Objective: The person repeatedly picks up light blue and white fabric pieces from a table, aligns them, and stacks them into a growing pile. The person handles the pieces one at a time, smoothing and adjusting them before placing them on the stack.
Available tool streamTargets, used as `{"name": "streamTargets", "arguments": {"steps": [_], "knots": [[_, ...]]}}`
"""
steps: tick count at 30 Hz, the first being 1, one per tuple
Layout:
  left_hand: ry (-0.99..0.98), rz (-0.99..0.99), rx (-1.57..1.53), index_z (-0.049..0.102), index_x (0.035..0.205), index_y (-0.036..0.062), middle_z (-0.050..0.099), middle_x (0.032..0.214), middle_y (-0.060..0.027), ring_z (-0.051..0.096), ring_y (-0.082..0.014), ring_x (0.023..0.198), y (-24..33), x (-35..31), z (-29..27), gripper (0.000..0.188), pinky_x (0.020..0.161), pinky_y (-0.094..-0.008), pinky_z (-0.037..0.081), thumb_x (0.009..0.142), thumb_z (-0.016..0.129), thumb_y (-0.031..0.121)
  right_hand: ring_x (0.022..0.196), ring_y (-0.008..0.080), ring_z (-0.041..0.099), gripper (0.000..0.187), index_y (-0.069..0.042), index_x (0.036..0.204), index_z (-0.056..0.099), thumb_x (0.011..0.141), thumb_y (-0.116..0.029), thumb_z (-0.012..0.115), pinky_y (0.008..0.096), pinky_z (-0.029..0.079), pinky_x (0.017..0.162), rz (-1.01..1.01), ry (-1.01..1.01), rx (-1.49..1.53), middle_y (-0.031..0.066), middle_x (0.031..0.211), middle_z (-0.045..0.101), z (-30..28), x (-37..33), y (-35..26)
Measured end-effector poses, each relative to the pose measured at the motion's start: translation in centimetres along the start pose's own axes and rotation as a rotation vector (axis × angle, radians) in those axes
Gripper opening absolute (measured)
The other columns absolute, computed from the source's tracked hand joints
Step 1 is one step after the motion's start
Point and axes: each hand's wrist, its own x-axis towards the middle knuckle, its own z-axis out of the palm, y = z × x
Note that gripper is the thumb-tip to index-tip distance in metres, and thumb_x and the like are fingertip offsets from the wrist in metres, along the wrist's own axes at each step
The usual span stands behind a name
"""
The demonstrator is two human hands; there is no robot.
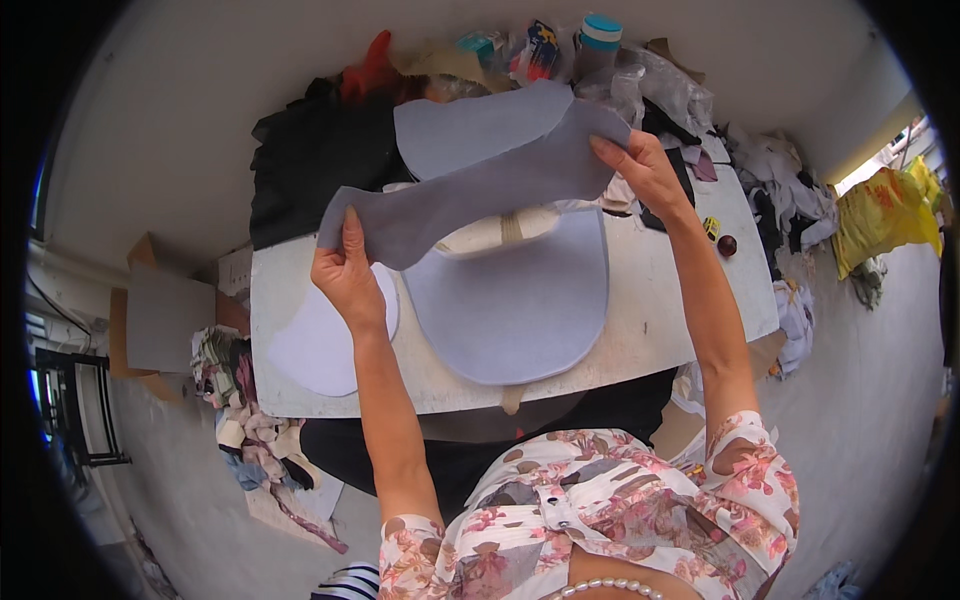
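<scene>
fingers of my left hand pinch one end of a curved grey strip, thumb on top, and those of my right hand pinch its other end, so that it spans between them above the table. under it on the table lie a rounded grey piece and, just to its left, a white piece. farther off, another grey piece sits to the right of some black cloth, with a teal-lidded jar among clear plastic behind.
</scene>
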Motion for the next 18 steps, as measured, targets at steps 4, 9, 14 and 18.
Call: {"name": "streamTargets", "arguments": {"steps": [4,9,14,18], "knots": [[-0.159,-0.122,-0.167,0.065,0.098,0.0044,0.067,0.087,0.0002,0.061,-0.0056,0.070,0.3,-0.3,-2.3,0.020,0.063,-0.0198,0.049,0.092,0.065,0.023,0.072,0.0032,0.055,0.033,-0.003,0.099,0.067,0.095,-0.034,0.057,0.0190,0.045,0.066,0.077,0.113,0.039,-0.0023,0.082,0.063,0.9,-2.9,-1.6],[-0.245,-0.377,-0.239,0.061,0.105,0.0027,0.065,0.091,-0.0007,0.061,-0.0053,0.076,1.8,-2.5,-4.3,0.021,0.065,-0.0190,0.048,0.093,0.063,0.020,0.067,0.0009,0.055,0.031,-0.004,0.104,0.065,0.095,-0.032,0.056,0.0172,0.045,0.056,0.235,0.122,0.160,-0.0041,0.082,0.062,1.1,-7.0,-1.7],[-0.232,-0.502,-0.228,0.061,0.106,0.0038,0.067,0.095,-0.0020,0.062,-0.0065,0.083,1.8,-4.4,-6.4,0.019,0.074,-0.0207,0.049,0.094,0.062,0.019,0.067,0.0004,0.056,0.029,-0.005,0.102,0.063,0.095,-0.031,0.056,0.0158,0.045,0.056,0.327,0.143,0.285,-0.0033,0.082,0.063,2.3,-10.0,-2.2],[-0.307,-0.534,-0.195,0.061,0.105,0.0044,0.068,0.096,-0.0021,0.063,-0.0068,0.084,0.3,-4.3,-7.3,0.018,0.076,-0.0213,0.050,0.094,0.061,0.018,0.064,0.0002,0.053,0.028,-0.006,0.099,0.064,0.095,-0.032,0.056,0.0159,0.041,0.053,0.370,0.118,0.245,-0.0054,0.078,0.060,2.4,-10.8,-0.4]]}}
